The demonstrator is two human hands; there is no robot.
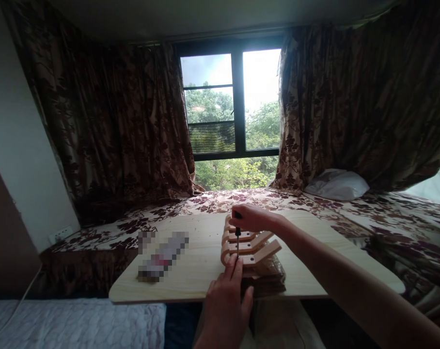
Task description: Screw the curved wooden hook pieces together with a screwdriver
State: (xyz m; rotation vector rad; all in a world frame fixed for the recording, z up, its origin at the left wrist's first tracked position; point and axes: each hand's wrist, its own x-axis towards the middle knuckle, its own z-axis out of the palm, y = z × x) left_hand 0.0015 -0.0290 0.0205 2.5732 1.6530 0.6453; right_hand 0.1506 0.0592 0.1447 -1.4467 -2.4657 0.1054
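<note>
My right hand [254,217] is closed around the black handle of a screwdriver [238,242], which stands upright with its shaft pointing down. Its tip meets a rack of curved light-wood pieces [247,260] with dark holes and angled arms. My left hand [227,295] reaches in from the front edge, fingers stretched out and thumb apart. Its fingertips rest on the nearest wood piece beside the screwdriver's tip; whether they pinch a screw there is too small to tell. Under the rack lies a brown, plastic-wrapped package [271,281].
A pale wooden table [194,278] with rounded corners carries everything. On its left lies a blurred-out flat item [164,257]. Behind are a flower-patterned cover [220,199], a white bag [338,184], curtains and a window. A quilted pad [78,322] is at the lower left.
</note>
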